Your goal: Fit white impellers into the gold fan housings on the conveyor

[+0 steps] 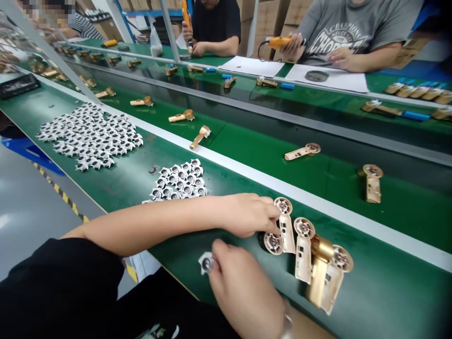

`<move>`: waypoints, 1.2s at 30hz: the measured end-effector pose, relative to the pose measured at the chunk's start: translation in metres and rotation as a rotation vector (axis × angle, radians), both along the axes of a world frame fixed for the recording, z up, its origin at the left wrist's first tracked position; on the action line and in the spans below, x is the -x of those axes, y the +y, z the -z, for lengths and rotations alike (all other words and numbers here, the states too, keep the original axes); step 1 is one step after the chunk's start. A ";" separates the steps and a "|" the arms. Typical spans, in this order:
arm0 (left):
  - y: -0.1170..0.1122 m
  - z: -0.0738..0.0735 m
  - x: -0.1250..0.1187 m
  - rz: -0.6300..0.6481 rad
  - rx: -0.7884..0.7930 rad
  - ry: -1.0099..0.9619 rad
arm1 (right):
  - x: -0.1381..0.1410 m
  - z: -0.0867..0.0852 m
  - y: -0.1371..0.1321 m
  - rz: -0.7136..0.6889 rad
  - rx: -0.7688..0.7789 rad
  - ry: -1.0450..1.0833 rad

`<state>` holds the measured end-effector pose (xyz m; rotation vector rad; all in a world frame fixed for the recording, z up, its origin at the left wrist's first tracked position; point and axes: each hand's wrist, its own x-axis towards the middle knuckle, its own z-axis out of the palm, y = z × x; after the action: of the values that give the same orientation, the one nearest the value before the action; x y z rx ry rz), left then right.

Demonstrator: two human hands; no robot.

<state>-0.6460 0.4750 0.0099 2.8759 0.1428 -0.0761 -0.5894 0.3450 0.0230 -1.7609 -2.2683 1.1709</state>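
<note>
My left hand (252, 215) reaches across to the right. Its fingers are closed at the round end of a gold fan housing (286, 233) with an open handle. Below those fingers is another round housing end (273, 243), its handle hidden. Between thumb and fingers, my right hand (243, 282) pinches a small white fan impeller (205, 263) with a dark centre, held over the green bench. To the right of my left hand lie more gold housings (302, 254), close together, one with its outer gold side (319, 270) up.
A small group of white impellers (181, 179) lies beyond my left forearm, a larger one (92, 134) farther left. Gold housings (181, 116) are spaced along the green belt (247, 146) behind a white rail (226, 160). Opposite, people hold orange tools (278, 42).
</note>
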 end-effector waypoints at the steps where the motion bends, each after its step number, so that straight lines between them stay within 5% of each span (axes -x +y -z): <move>1: -0.002 0.002 0.005 -0.001 0.004 0.005 | -0.015 -0.003 -0.003 -0.010 0.020 0.015; 9: -0.004 -0.002 0.036 -0.233 0.143 0.095 | -0.092 -0.013 0.006 0.267 0.074 0.256; 15: -0.019 -0.007 0.054 -0.566 0.396 0.028 | -0.091 -0.018 0.012 0.613 -0.083 0.377; 21: -0.046 -0.025 0.047 -0.816 0.688 -0.180 | -0.080 -0.027 0.016 0.759 -0.042 0.418; 36: -0.061 -0.021 0.041 -0.744 0.275 -0.054 | -0.084 -0.017 0.023 0.833 0.024 0.636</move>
<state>-0.6866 0.4139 0.0310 2.3744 1.0732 0.1151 -0.5051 0.3675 0.0403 -1.7032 -1.0124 1.2739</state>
